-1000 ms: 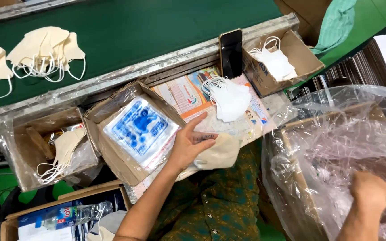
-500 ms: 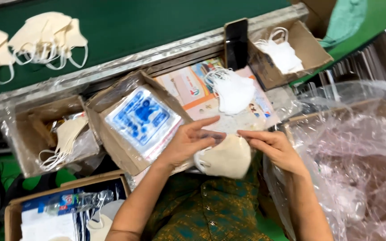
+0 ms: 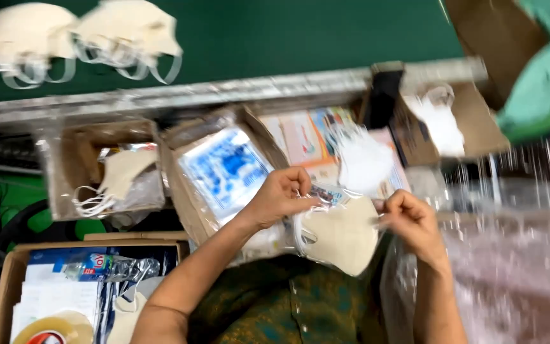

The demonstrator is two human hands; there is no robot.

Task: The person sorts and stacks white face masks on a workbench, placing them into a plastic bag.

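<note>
The left hand (image 3: 281, 196) and the right hand (image 3: 408, 220) are each pinching a top corner of a clear plastic sleeve (image 3: 326, 202), fingers closed on the film and pulling it taut between them, it seems so that its mouth is staying open. A cream, cup-shaped face mask (image 3: 342, 234) is sitting in that sleeve, hanging just above the person's lap in green patterned cloth; its surface is looking soft and matte against the glossy, crinkled film.

Just beyond the hands, a white mask (image 3: 361, 159) is lying on colourful printed sheets (image 3: 303, 137). To the left, an open cardboard box (image 3: 189, 185) is holding blue-and-white printed packets (image 3: 225, 171), and a second box (image 3: 65, 172) is holding 1 more cream mask with looped ear bands. At the right, a large crumpled clear bag (image 3: 517, 274) is bulging. Farther off, 2 heaps of cream masks (image 3: 77, 32) are resting on a green belt (image 3: 288, 35), blurred.
</note>
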